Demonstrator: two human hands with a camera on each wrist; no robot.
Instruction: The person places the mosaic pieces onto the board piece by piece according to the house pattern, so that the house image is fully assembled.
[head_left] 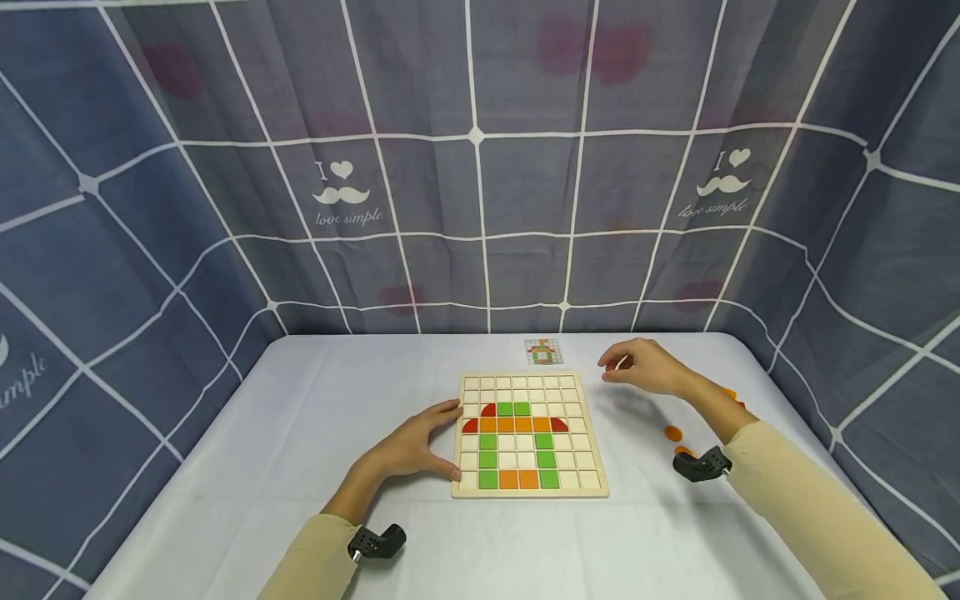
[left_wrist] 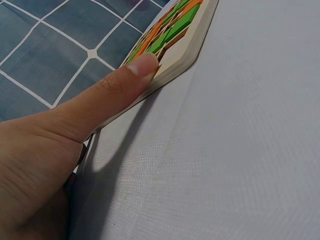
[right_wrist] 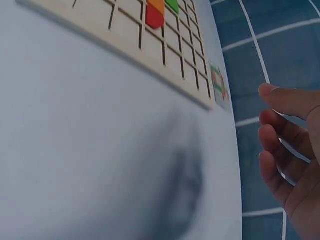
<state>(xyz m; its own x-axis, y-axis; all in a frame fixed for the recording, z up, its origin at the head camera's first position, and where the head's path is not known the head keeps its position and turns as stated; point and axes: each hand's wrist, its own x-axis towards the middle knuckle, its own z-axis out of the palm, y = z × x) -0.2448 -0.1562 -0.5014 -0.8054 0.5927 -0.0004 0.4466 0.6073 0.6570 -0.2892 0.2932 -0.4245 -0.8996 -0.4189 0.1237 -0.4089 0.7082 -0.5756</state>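
Note:
A square wooden grid board lies on the white table. Green, orange and red tiles fill some of its cells in a mushroom-like figure, with a quarter-round red tile at the cap's right end. My left hand rests at the board's left edge, thumb and fingers spread. In the left wrist view, the thumb presses on the rim near a corner. Over the table beyond the board's far right corner hovers my right hand, its fingers loosely bent and nothing visible between them.
A small picture card lies behind the board, showing a similar coloured figure on a grid. Loose orange pieces lie to the right, some partly hidden by the right forearm. Grey-blue checked curtain surrounds the back and sides.

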